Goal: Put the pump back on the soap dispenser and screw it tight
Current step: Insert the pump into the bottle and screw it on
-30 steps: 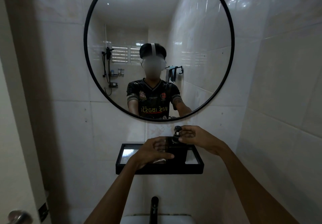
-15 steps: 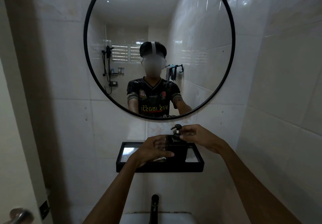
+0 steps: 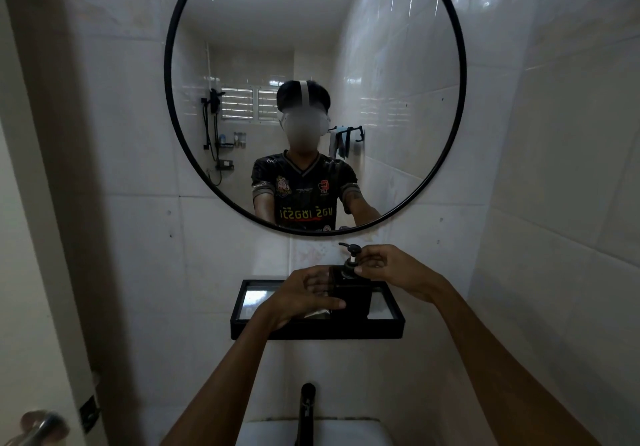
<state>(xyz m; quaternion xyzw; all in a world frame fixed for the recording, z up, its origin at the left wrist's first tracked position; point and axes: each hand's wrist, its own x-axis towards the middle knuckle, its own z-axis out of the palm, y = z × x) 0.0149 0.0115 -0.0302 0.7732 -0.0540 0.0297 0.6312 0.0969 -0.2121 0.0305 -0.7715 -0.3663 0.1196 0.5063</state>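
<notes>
- Head view shows our right hand (image 3: 394, 270) with its fingertips (image 3: 360, 268) pinched closed on the collar of the small black plastic pump (image 3: 350, 257), whose nozzle points left above the bottle neck.
- Our left hand (image 3: 304, 298) wraps around the side of the square matte-black soap dispenser bottle (image 3: 351, 295), thumb across its front, holding it steady.
- We judge the bottle rigid and light to moderate in weight, depending on a fill we cannot see; its flat sides give a sure hold, though soap residue could make it slippery.
- We judge the ribbed collar the right place to twist, since the thin nozzle and stem look easier to strain.
- The dispenser stands upright on the black-framed wall shelf (image 3: 277, 333) with a reflective base, right of centre.
- Around us are white glossy tiles, a round black-rimmed mirror (image 3: 462, 99), and below, a black faucet (image 3: 306, 407) over a white basin.
</notes>
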